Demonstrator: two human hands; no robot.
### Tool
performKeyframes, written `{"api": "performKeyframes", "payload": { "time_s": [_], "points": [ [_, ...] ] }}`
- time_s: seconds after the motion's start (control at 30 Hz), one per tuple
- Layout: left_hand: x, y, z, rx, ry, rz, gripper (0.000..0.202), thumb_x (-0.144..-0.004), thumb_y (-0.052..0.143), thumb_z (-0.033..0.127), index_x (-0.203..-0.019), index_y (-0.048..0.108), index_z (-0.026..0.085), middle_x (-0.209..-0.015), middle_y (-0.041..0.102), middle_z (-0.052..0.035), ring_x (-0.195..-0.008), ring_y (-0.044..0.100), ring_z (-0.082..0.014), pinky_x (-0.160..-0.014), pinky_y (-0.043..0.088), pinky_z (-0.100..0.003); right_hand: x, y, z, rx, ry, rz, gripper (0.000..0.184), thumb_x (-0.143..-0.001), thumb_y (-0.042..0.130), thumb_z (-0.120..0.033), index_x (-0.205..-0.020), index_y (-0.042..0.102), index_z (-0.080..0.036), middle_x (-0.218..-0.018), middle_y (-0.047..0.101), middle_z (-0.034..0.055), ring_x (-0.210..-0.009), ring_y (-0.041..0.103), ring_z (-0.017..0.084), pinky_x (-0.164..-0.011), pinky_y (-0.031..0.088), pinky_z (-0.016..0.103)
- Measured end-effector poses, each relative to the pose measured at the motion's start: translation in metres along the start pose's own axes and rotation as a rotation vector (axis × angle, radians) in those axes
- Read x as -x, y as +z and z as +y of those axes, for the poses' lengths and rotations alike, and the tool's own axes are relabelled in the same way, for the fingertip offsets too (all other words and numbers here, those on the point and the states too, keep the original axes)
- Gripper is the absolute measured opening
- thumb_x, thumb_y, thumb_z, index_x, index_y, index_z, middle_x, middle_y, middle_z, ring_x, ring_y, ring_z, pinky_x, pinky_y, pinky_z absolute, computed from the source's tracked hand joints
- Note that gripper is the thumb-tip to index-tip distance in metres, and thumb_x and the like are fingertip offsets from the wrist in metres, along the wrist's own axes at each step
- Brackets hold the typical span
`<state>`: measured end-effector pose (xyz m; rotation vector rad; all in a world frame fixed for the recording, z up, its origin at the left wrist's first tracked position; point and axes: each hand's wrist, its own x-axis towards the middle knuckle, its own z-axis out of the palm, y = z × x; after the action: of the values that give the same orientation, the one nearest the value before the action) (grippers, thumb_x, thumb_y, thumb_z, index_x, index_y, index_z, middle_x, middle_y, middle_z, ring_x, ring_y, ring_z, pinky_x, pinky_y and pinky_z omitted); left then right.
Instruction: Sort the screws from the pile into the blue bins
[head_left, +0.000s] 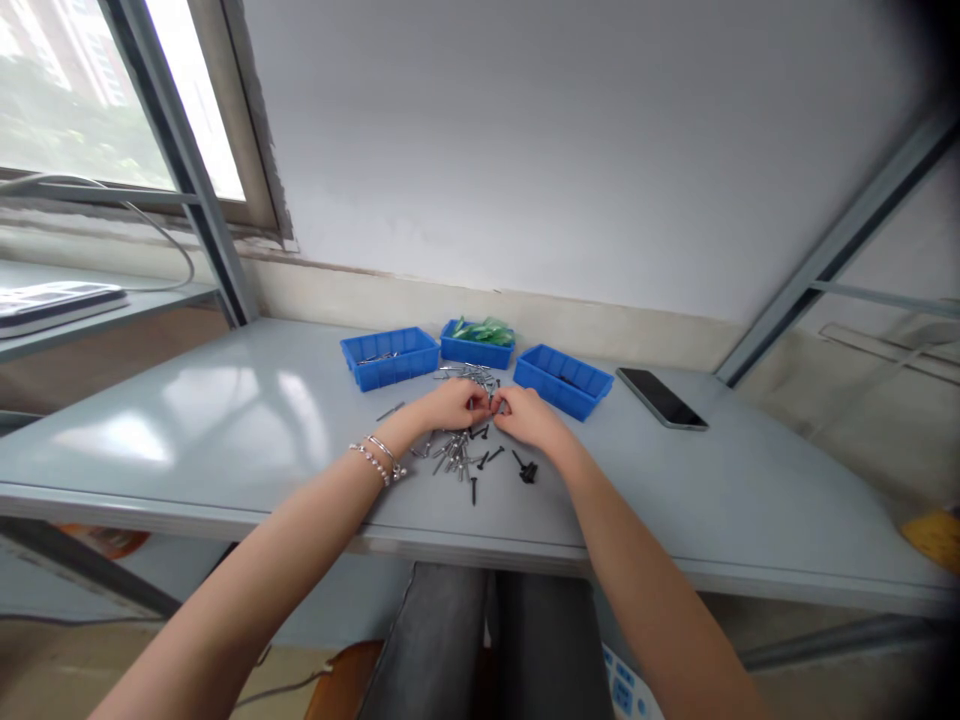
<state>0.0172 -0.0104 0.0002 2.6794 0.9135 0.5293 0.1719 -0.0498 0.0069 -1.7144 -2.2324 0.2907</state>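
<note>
My left hand [455, 404] and my right hand [523, 415] meet over a spread of loose screws on the grey table. Both have their fingers pinched together, tips nearly touching; what lies between them is too small to make out. Silver screws [452, 455] lie in a heap just below my left hand, with more silver screws [469, 371] behind it. Several black screws [474, 490] are scattered nearer the table's front edge. A small cluster of black screws [529, 471] sits below my right hand.
Along the back stand three blue bins: the left bin [397, 372] holds silver pieces, the middle bin [480, 354] green plastic, the right bin [559, 394] a few dark pieces. A phone [664, 400] lies to the right. Metal posts [199, 170] rise at both sides.
</note>
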Motion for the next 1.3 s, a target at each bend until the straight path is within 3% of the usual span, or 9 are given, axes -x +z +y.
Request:
{"api": "performKeyframes", "payload": {
  "time_s": [0.43, 1.3],
  "points": [
    [-0.0014, -0.0014, 0.0010, -0.010, -0.019, 0.023, 0.015, -0.074, 0.051, 0.021, -0.078, 0.064, 0.013, -0.078, 0.064, -0.0048, -0.065, 0.053, -0.0125, -0.061, 0.039, -0.023, -0.0014, 0.0009, 0.0012, 0.013, -0.008, -0.015, 0.014, -0.072, 0.049, -0.025, -0.082, 0.057, -0.018, -0.080, 0.060, 0.0056, -0.069, 0.052, 0.015, -0.056, 0.032, 0.023],
    [-0.0016, -0.0018, -0.0006, 0.017, -0.003, 0.074, 0.011, -0.071, 0.053, 0.014, -0.076, 0.062, 0.014, -0.074, 0.062, -0.0031, -0.064, 0.051, -0.0117, -0.060, 0.037, -0.023, 0.0008, -0.0016, -0.0007, 0.058, 0.073, -0.001, 0.016, -0.075, 0.048, -0.028, -0.080, 0.062, -0.021, -0.083, 0.061, 0.0056, -0.072, 0.054, 0.016, -0.054, 0.031, 0.023]
  ]
}}
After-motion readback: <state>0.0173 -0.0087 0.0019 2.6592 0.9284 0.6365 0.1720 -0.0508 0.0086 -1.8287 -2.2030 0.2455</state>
